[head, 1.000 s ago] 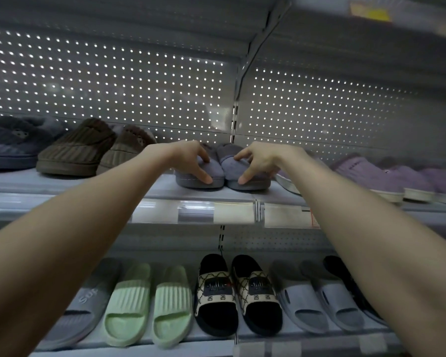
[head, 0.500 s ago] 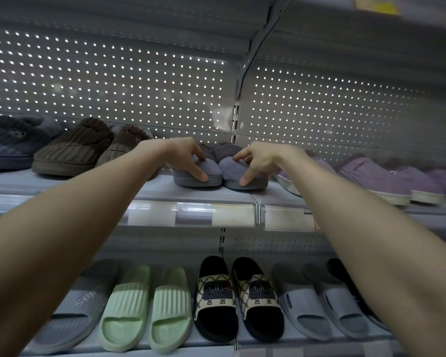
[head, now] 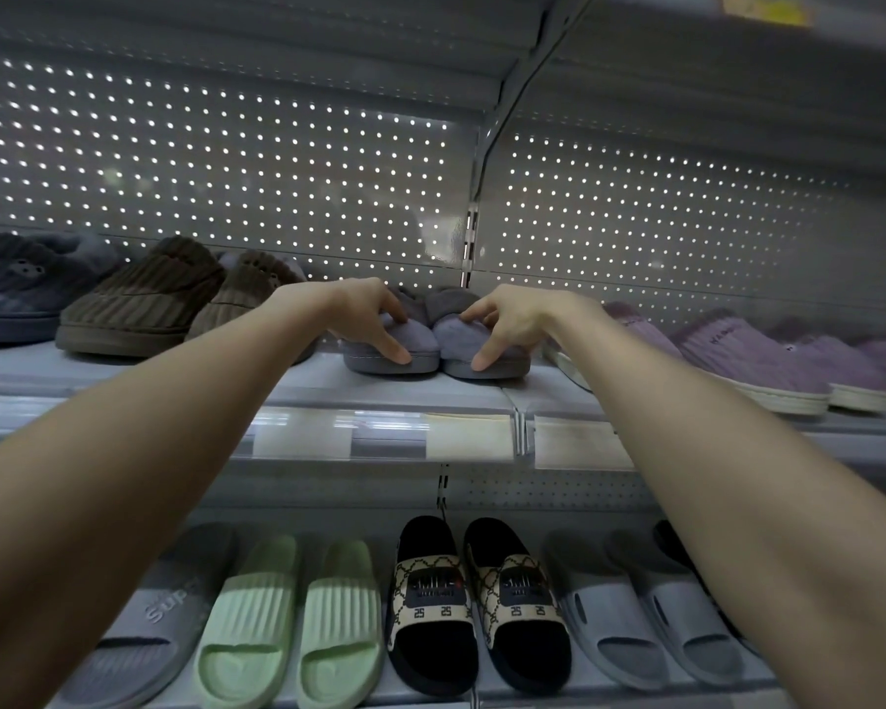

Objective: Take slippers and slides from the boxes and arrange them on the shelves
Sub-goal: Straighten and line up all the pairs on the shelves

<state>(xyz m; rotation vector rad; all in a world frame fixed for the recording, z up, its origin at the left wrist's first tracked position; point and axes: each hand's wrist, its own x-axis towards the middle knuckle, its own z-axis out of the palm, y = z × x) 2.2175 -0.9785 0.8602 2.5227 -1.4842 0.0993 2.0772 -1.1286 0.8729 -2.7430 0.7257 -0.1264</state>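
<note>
The upper shelf (head: 175,373) carried the grey slippers (head: 423,345) at its middle, near the front edge, side by side and touching, toes outward. The left hand (head: 364,319) gripped the toe of one and the right hand (head: 512,319) the toe of the other, fingers curled over the top and a fingertip down at the sole's rim.

From there the likeliest slip was a crooked pair. If one hand pushed harder, its slipper would twist against its mate. A sideways shove could also nudge the brown slippers (head: 139,304) or the purple slippers (head: 737,360) just beside, spoiling their rows. Letting go too near the front edge could tip a slipper onto the lower shelf (head: 758,667).

By count, the upper shelf held at least three purple slippers (the far right was too blurred to be sure), two brown, two grey and one blue-grey slipper (head: 16,289). Below stood three grey slides (head: 635,631), two green slides (head: 287,621), two black patterned slides (head: 430,631) and one dark slide (head: 679,547) half hidden by the right arm. No boxes showed.
</note>
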